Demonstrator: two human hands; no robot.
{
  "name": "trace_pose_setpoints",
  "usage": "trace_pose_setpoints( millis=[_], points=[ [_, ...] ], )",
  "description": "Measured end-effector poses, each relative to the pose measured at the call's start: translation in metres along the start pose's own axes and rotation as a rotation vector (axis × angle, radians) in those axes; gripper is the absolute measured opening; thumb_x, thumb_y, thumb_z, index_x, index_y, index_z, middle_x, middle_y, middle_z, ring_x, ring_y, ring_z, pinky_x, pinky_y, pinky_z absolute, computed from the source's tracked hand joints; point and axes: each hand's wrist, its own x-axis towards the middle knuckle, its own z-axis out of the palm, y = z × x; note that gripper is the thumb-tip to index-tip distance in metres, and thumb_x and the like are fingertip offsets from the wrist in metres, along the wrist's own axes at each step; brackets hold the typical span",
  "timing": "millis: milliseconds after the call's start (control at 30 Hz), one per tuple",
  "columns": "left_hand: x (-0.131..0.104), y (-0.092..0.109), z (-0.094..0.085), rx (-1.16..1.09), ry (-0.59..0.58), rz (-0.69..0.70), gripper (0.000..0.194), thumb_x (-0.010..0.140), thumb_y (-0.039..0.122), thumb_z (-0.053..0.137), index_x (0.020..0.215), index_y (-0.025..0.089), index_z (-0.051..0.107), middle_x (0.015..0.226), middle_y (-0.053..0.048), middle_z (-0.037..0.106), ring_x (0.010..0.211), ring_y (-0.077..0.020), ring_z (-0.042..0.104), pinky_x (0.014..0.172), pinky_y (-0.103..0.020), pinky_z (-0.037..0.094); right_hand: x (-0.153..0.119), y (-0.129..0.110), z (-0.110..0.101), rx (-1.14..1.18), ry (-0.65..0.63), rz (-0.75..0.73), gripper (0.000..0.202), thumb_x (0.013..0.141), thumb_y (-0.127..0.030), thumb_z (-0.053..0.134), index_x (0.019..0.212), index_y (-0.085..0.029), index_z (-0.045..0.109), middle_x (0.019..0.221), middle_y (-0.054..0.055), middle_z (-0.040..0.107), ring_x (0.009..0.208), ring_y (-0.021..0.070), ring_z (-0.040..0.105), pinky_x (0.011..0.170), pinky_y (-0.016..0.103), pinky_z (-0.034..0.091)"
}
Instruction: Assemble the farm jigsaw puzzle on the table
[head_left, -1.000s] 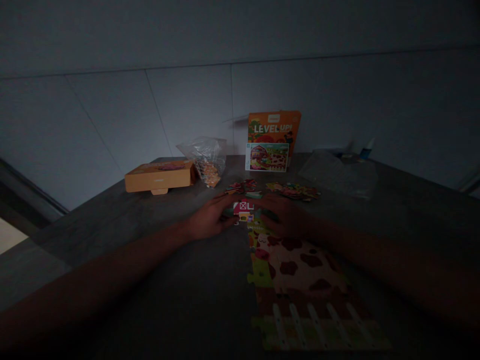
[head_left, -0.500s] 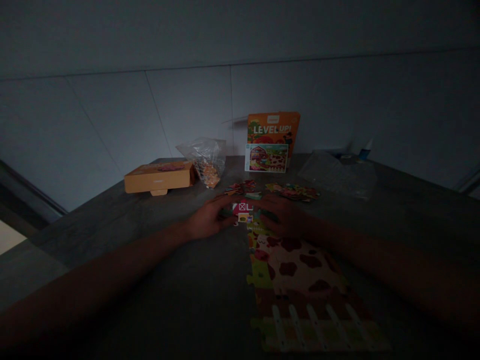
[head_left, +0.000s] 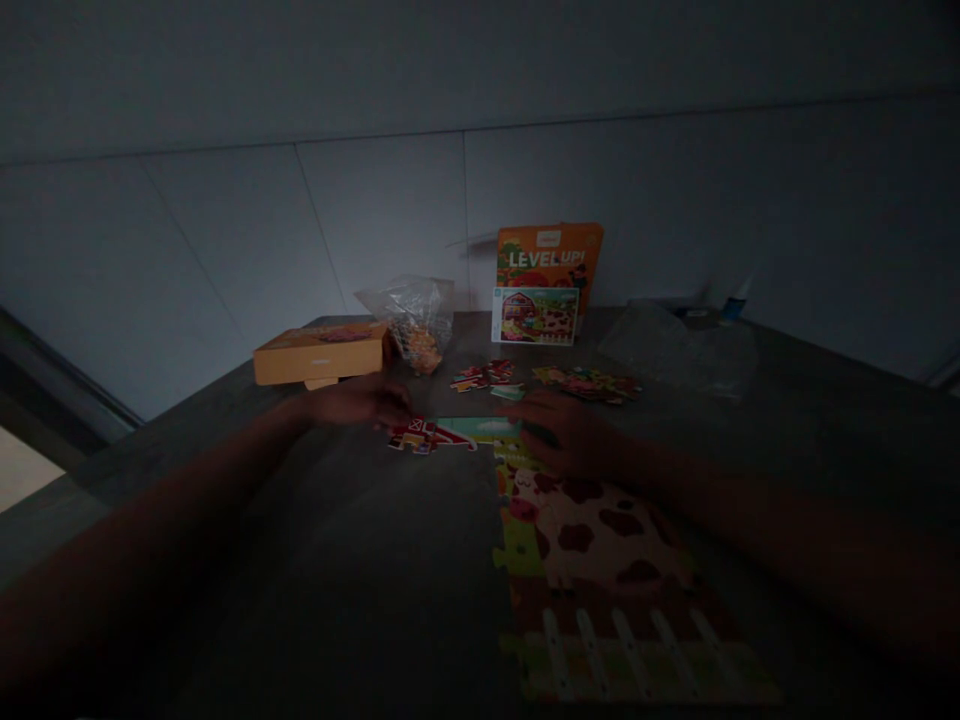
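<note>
The scene is dim. A partly joined jigsaw [head_left: 600, 560] with a spotted cow and a white fence lies on the dark table [head_left: 337, 580] in front of me. My right hand [head_left: 570, 437] rests palm down on its far end. My left hand [head_left: 360, 402] is out to the left, fingers at a red and white puzzle piece [head_left: 420, 435] that lies on the table. A pale green strip of joined pieces [head_left: 480, 430] runs between that piece and the jigsaw. Whether the left hand grips the piece is unclear.
Loose puzzle pieces [head_left: 484, 376] and another cluster [head_left: 589, 382] lie beyond the hands. An orange box lid [head_left: 551, 258] with a picture card [head_left: 534, 315] leans on the wall. An orange box tray [head_left: 319, 356], a bag of pieces [head_left: 412, 320] and a clear empty bag [head_left: 675, 345] sit behind.
My left hand has moved left, away from the jigsaw's far end, and a red and white piece now lies out to the left. The right hand has stayed put.
</note>
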Motion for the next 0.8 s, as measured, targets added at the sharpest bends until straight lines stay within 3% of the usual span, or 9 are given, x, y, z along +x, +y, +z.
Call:
trace_pose_setpoints(
  millis=[133,333,600,800],
  points=[
    [-0.009,0.0,-0.002,0.124,-0.023,-0.045,0.035,0.085,0.049,0.059,0.085,0.014,0.063,0.072,-0.002,0.062,0.066,-0.0143,0.056,0.057,-0.023,0.041,0.0,0.0,-0.001,0.014,-0.014,0.0,0.035,0.086,-0.014,0.05,0.119,-0.014,0.062,0.102,0.013,0.067,0.092,0.0227,0.062,0.081,0.038,0.052],
    [-0.012,0.01,0.01,0.272,0.058,0.021,0.06,0.068,0.055,0.077,0.111,0.017,0.059,0.097,-0.005,0.063,0.084,-0.0193,0.059,0.067,-0.026,0.044,0.0,0.001,0.001,0.024,-0.009,-0.002,0.034,0.086,-0.014,0.049,0.118,-0.015,0.062,0.103,0.012,0.067,0.093,0.0224,0.062,0.081,0.039,0.052],
    [-0.013,0.013,0.009,0.224,0.001,0.016,0.045,0.075,0.05,0.071,0.101,0.015,0.06,0.086,-0.003,0.063,0.076,-0.0172,0.059,0.064,-0.025,0.044,0.001,0.0,-0.002,0.023,-0.034,0.017,0.032,0.086,-0.014,0.05,0.116,-0.014,0.064,0.103,0.012,0.067,0.092,0.0224,0.062,0.081,0.039,0.052],
    [-0.013,0.008,0.008,0.257,-0.002,0.051,0.04,0.077,0.047,0.069,0.101,0.016,0.058,0.09,-0.004,0.062,0.079,-0.0176,0.059,0.064,-0.024,0.042,-0.001,0.001,0.0,0.034,-0.016,0.011,0.034,0.085,-0.012,0.052,0.117,-0.015,0.064,0.104,0.012,0.068,0.092,0.0218,0.062,0.082,0.037,0.052]
  ],
)
